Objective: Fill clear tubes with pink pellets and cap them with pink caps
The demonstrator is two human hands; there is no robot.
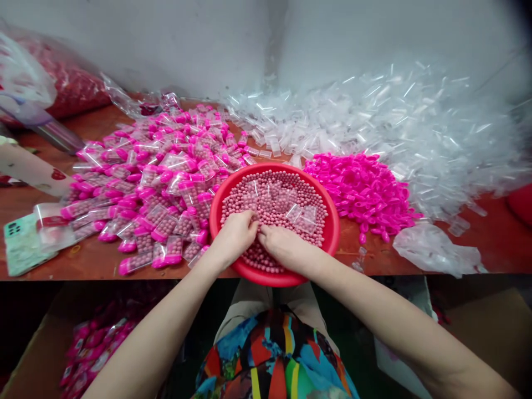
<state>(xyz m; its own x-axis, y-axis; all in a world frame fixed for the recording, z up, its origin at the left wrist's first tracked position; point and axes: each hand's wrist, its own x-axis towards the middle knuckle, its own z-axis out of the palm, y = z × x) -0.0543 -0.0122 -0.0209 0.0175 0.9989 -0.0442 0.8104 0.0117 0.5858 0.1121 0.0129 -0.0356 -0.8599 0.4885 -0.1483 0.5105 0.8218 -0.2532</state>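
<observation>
A red plastic bowl (334, 227) stands at the table's front edge, full of small pink beads (274, 178). Several clear plastic containers (305, 217) lie on the beads. Over the front part of the bowl, my left hand (238, 231) has its thumb and fingers pinched together. Close by its fingertips, my right hand (283, 244) is closed too, low against the beads. Whatever sits between the fingers of either hand is hidden or too small to name.
Left of the bowl spreads a heap of bead-filled clear containers with pink caps (166, 183). Loose pink caps (366, 191) are piled to the right, below a large mound of clear containers (374, 116). A phone (27, 244) and a plastic bag (436, 249) lie near the front edge.
</observation>
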